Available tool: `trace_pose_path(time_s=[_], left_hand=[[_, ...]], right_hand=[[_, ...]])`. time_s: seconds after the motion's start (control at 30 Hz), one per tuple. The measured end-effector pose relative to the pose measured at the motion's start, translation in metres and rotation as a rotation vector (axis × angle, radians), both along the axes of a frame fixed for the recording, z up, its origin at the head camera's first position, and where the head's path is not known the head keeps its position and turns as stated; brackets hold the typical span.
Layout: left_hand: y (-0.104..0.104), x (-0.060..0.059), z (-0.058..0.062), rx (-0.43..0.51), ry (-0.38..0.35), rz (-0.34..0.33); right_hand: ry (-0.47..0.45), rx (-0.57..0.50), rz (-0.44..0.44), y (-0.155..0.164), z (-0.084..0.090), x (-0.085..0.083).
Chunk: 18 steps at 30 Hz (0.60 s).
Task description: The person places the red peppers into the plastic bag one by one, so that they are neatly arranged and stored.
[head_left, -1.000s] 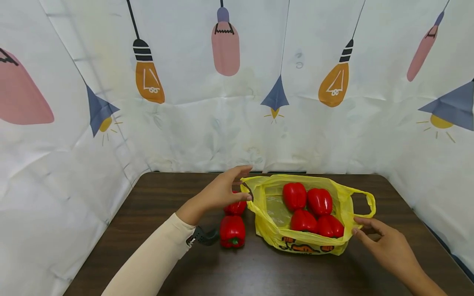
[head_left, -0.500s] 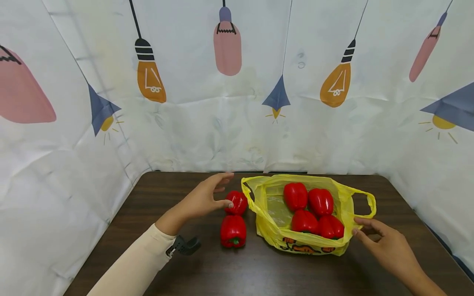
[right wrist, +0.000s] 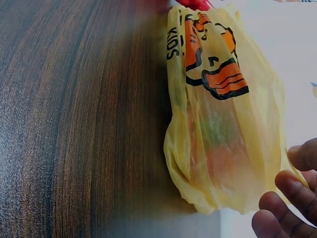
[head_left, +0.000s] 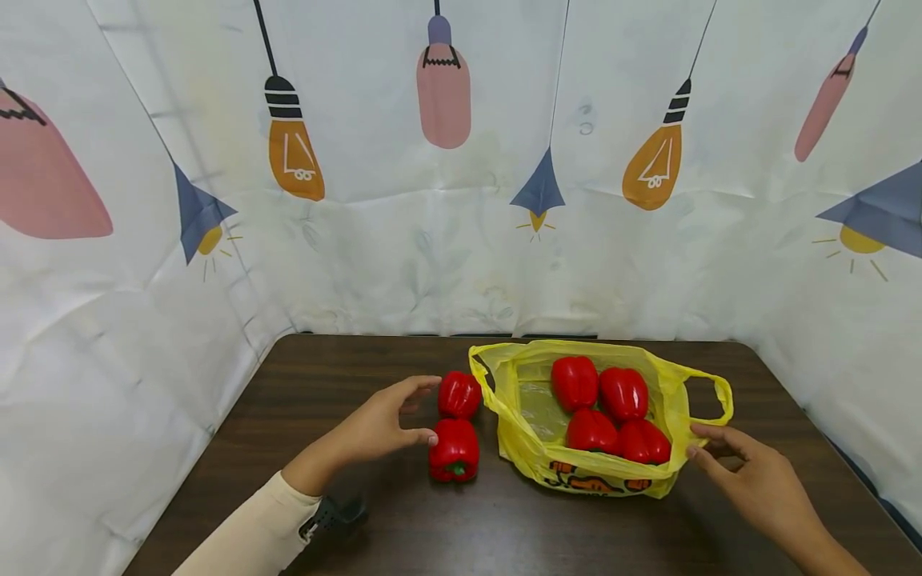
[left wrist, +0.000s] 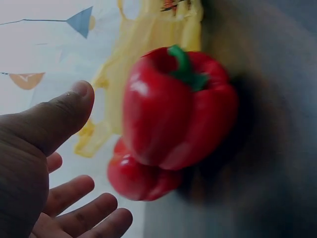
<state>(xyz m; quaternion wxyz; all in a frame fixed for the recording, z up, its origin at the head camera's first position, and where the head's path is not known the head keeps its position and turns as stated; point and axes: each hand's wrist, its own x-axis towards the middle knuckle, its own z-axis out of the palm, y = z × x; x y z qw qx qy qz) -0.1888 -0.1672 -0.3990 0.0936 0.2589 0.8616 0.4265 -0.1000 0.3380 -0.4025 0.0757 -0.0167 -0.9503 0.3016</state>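
Red pepper (head_left: 453,450) on counter (head_left: 302,376), just beside left hand (head_left: 378,422); fingers (head_left: 414,386) spread, thumb tip at its side, not gripping. Right hand (head_left: 749,472) relaxed beside yellow bag (head_left: 576,472).

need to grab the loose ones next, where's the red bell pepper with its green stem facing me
In the head view the red bell pepper with the green stem lies on the dark wooden table, left of the yellow plastic bag, with the left hand beside it.

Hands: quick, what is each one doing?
Left hand: open, thumb beside the near red pepper, gripping nothing.
Right hand: open, fingertips at the yellow bag.
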Motion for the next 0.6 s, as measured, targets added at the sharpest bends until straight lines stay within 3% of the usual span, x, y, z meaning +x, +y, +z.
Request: trace_pose_path(time_s=[0.27, 0.6], left_hand=[[-0.002, 0.013, -0.021, -0.024, -0.019, -0.034], [0.001, 0.020, -0.032, -0.073, -0.018, -0.015]], right_hand=[[-0.003, 0.004, 0.001, 0.000, 0.001, 0.000], [0.013, 0.006, 0.009, -0.001, -0.001, 0.000]])
